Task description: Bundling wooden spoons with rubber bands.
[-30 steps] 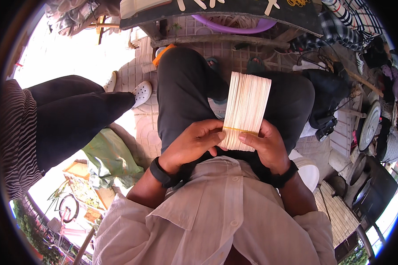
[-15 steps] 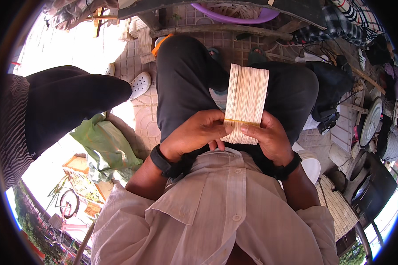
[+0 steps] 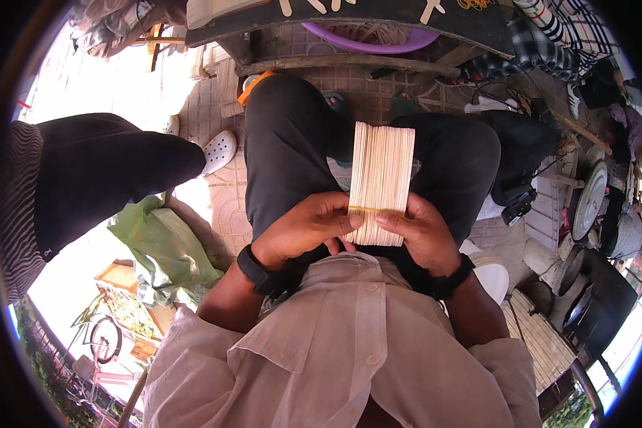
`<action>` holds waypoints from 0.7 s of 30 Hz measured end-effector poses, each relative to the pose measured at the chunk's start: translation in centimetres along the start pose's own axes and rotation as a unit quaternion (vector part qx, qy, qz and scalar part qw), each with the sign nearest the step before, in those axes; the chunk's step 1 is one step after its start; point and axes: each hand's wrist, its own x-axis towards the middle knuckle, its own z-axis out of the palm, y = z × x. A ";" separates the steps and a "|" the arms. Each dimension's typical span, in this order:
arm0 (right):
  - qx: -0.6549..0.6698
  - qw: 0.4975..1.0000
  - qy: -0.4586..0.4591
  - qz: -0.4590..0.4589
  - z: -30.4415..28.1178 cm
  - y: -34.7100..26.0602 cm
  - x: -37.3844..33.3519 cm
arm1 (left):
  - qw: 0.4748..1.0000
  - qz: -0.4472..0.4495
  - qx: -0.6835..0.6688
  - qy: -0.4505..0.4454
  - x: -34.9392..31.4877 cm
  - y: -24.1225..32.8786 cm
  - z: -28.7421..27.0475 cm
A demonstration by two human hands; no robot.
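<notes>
A thick bundle of flat wooden sticks (image 3: 381,160) lies between my hands, over my lap. A thin yellow rubber band (image 3: 364,208) runs across it near the end closest to me. My left hand (image 3: 314,222) grips the bundle's left side, its thumb lying on the face by the band. On the opposite side my right hand (image 3: 424,232) has hold of the bundle, with its thumb pressed just below the band. Most of the fingers are hidden behind or under the sticks.
Ahead stands a dark table (image 3: 378,16) with a few loose wooden sticks and yellow rubber bands (image 3: 476,3) on it. Beneath is a purple basin (image 3: 421,41) with sticks inside. At left are another person's leg (image 3: 121,160) and a green bag (image 3: 160,246); a white bucket (image 3: 488,274) is at right.
My view has tilted, so more of the table top shows. The bundle sits slightly lower and further left in the picture, and both hands keep nearly the same grip.
</notes>
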 end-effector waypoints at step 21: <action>0.091 0.995 0.023 0.030 0.7 1.5 1.6 | 1.000 0.011 0.003 0.027 2.3 -1.4 -0.5</action>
